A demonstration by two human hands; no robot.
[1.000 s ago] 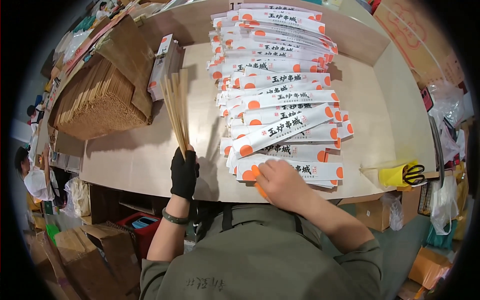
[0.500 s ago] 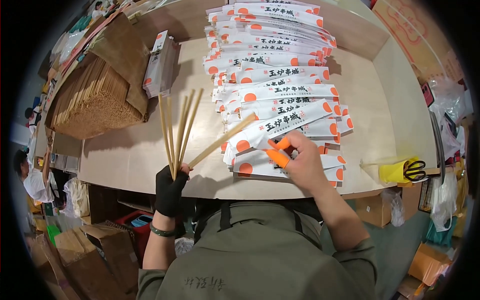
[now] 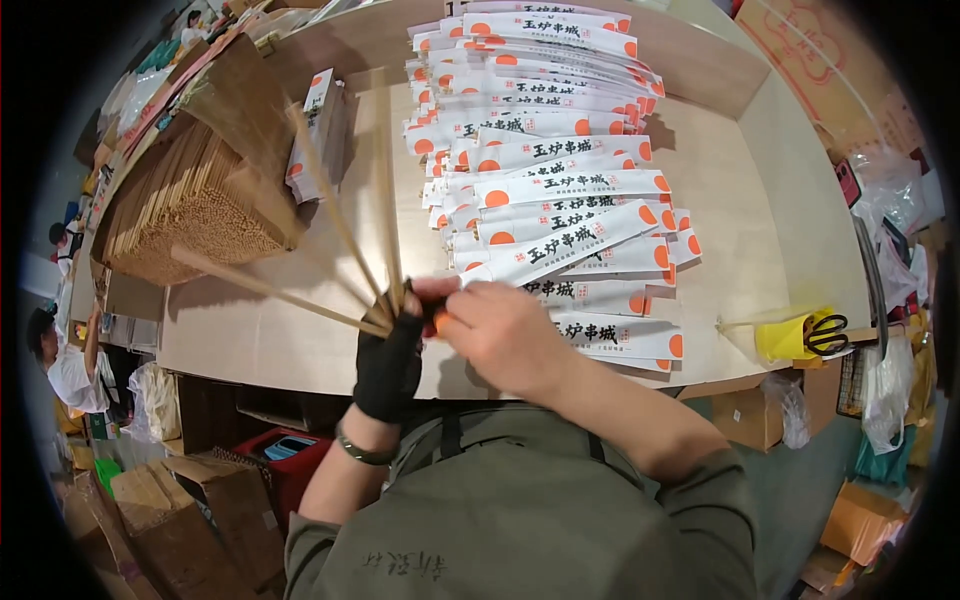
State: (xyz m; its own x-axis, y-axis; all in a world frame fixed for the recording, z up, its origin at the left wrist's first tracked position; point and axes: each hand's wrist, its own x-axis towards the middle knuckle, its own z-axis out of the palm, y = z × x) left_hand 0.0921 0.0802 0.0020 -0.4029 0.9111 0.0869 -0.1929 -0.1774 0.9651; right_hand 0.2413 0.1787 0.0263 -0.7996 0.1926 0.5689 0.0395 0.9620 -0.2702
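Observation:
My left hand (image 3: 390, 365), in a black fingerless glove, is closed round several wooden chopsticks (image 3: 388, 220) that fan out upward and to the left, blurred by motion. Against its fingertips, my right hand (image 3: 510, 340) is pinched, with orange finger covers mostly hidden. What sits between the right fingers does not show. Just beyond the right hand lies a long overlapping pile of white paper chopstick sleeves (image 3: 575, 187) with orange dots. The nearest slanted sleeve (image 3: 560, 245) rests on top of the others.
A big bundle of chopsticks (image 3: 200, 215) in brown paper (image 3: 240, 90) stands at the left. Beside it is a smaller stack of sleeves (image 3: 318, 135). Black-handled scissors (image 3: 828, 335) sit in a yellow holder (image 3: 780, 340) at the right edge. Raised boards border the table (image 3: 740, 240).
My right hand has moved left from the sleeve pile to meet my left hand. My left hand has shifted slightly right, and its chopsticks now spread wider. The chopstick that stuck out toward the sleeves no longer shows there.

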